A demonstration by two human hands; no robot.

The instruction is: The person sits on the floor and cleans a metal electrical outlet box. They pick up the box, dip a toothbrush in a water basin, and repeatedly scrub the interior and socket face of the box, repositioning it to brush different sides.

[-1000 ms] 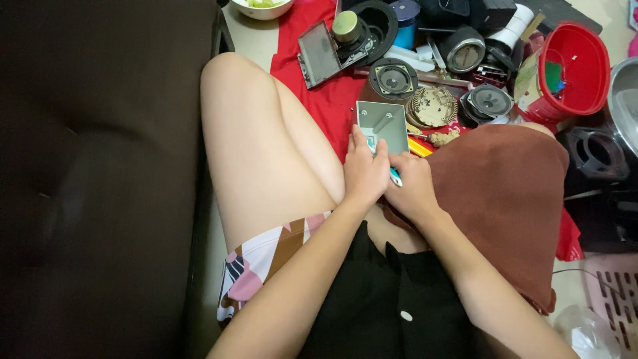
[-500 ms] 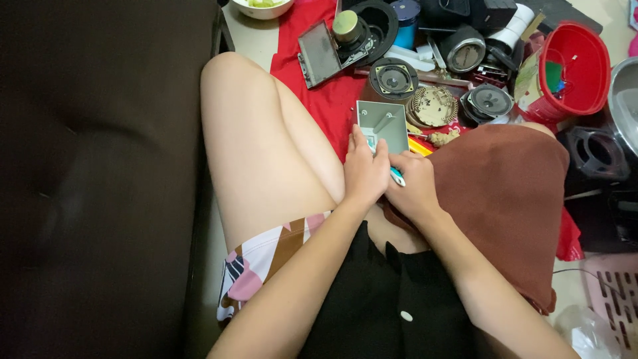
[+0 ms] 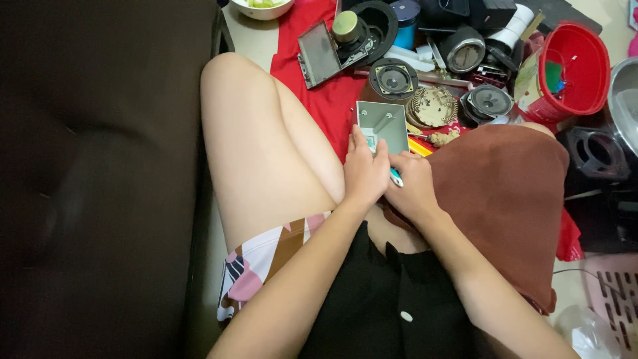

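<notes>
The left hand [image 3: 365,171], just right of the frame's centre, is curled with its fingers laid on the near edge of a flat grey rectangular metal plate [image 3: 383,123], thumb side pressed against the bare thigh. Whether it grips the plate from beneath cannot be told, since the lower edge of the plate is covered by the fingers. Right beside it, the right hand [image 3: 413,187] is closed round a thin tool with a turquoise handle [image 3: 396,177]; only a short stub of that handle shows between the two hands, and its tip is hidden. The plate lies in the middle of the frame, above both hands, partly over a red cloth [image 3: 312,86].

At far left a dark brown sofa [image 3: 100,179] fills the frame. Above the plate lie a small grey panel with a dark screen [image 3: 319,53], a round black loudspeaker with a square frame [image 3: 393,78] and a brass-coloured round part [image 3: 432,106], near each other. Further right sits another round black loudspeaker [image 3: 490,103], then a red plastic bucket lying on its side [image 3: 571,70] at upper right. A brown cloth [image 3: 512,199] covers the right knee and hides whatever lies under it. At the right edge a grey metal pot [image 3: 625,100] is cut off.
</notes>
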